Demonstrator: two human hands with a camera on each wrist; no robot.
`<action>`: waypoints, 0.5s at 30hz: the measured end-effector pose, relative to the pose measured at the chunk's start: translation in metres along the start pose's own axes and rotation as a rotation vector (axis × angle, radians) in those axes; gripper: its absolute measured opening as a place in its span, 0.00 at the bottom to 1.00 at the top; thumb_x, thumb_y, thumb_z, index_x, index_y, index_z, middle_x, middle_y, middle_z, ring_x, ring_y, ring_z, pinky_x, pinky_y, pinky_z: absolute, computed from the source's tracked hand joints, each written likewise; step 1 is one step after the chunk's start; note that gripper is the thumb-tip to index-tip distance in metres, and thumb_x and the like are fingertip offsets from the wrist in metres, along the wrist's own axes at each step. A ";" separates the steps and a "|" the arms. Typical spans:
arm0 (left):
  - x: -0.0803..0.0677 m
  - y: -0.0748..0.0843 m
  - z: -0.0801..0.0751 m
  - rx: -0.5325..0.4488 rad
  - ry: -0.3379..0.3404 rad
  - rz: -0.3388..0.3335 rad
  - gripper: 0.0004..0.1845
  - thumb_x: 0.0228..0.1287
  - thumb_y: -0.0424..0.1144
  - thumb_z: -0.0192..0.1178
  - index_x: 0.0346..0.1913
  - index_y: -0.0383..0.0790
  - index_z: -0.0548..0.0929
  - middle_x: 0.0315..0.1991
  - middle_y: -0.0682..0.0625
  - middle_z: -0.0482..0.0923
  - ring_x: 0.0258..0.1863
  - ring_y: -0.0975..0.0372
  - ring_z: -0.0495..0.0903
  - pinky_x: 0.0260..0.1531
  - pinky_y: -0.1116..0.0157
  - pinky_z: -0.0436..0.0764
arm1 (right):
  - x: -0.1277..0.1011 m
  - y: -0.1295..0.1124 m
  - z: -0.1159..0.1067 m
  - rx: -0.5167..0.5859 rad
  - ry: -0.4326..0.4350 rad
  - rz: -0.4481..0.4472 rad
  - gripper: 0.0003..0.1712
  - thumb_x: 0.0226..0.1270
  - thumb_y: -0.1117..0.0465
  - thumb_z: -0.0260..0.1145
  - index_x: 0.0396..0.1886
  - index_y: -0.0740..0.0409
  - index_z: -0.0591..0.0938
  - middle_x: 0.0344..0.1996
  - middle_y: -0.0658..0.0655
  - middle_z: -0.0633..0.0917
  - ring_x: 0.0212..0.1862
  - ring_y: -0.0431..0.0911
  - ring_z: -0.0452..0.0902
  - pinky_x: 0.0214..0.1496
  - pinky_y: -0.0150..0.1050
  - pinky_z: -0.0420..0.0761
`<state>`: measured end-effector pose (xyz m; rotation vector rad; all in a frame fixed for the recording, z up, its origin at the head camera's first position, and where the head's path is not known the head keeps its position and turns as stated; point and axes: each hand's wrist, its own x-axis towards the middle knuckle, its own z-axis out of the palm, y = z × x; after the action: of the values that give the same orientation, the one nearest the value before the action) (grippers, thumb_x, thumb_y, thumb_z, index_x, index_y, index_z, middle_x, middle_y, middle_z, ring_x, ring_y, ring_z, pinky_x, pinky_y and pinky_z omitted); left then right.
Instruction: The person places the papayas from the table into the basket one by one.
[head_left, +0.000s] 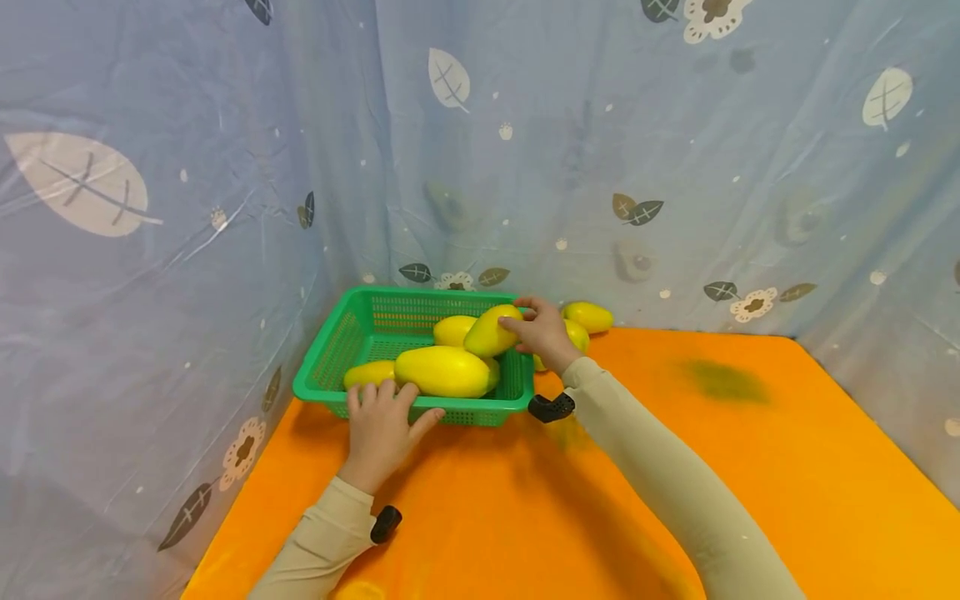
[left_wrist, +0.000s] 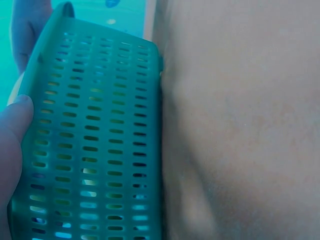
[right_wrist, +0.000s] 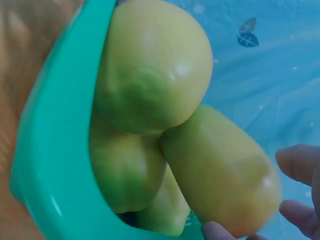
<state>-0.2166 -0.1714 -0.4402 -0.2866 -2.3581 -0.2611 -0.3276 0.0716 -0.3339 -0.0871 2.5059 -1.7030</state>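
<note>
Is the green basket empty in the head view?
No, the green basket holds several yellow mangoes, and the right hand grips one more mango above them.

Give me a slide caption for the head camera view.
Right hand holds a yellow mango over the green basket; left hand steadies its front.

My left hand point(head_left: 382, 425) lies flat, palm down, fingers straight and slightly spread, fingertips pointing away from me, thumb point(head_left: 426, 419) angled out to the right. My left forearm, in a beige sleeve point(head_left: 322, 542), runs up from the lower edge with a black wrist mount point(head_left: 386, 523) at the cuff. My right arm stretches farther forward, its sleeve point(head_left: 675, 483) crossing from lower right, black mount point(head_left: 552, 407) at the wrist. My right hand point(head_left: 542, 332) reaches leftward, fingers point(right_wrist: 300, 162) gently curved in a grasp, thumb and fingertips apart.
</note>
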 end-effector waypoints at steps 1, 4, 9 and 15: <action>0.000 0.000 0.000 -0.001 -0.001 -0.001 0.26 0.55 0.63 0.70 0.38 0.42 0.82 0.32 0.41 0.76 0.33 0.44 0.71 0.54 0.40 0.67 | 0.000 0.000 0.000 -0.006 -0.002 -0.001 0.35 0.74 0.54 0.66 0.76 0.56 0.66 0.75 0.67 0.65 0.62 0.61 0.79 0.56 0.50 0.85; 0.001 0.000 -0.001 0.000 -0.009 -0.003 0.25 0.56 0.63 0.69 0.39 0.43 0.83 0.32 0.40 0.77 0.34 0.43 0.72 0.56 0.39 0.67 | -0.001 0.000 0.000 -0.018 -0.007 -0.011 0.35 0.74 0.56 0.66 0.76 0.57 0.67 0.75 0.68 0.65 0.61 0.61 0.80 0.56 0.50 0.86; 0.001 0.001 -0.002 0.001 -0.016 -0.005 0.25 0.56 0.63 0.70 0.39 0.43 0.82 0.32 0.41 0.77 0.35 0.43 0.73 0.57 0.39 0.67 | -0.005 0.000 -0.002 -0.013 -0.007 -0.022 0.33 0.74 0.56 0.66 0.75 0.57 0.68 0.74 0.69 0.66 0.62 0.63 0.79 0.53 0.49 0.87; 0.001 0.002 -0.002 -0.006 -0.023 -0.010 0.25 0.56 0.63 0.70 0.38 0.43 0.82 0.31 0.41 0.76 0.35 0.43 0.72 0.57 0.39 0.67 | -0.008 0.001 -0.007 0.010 -0.013 -0.022 0.34 0.75 0.55 0.65 0.75 0.56 0.66 0.74 0.68 0.66 0.62 0.64 0.79 0.52 0.48 0.87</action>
<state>-0.2150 -0.1697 -0.4380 -0.2822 -2.3824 -0.2706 -0.3208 0.0793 -0.3315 -0.1247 2.4965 -1.7175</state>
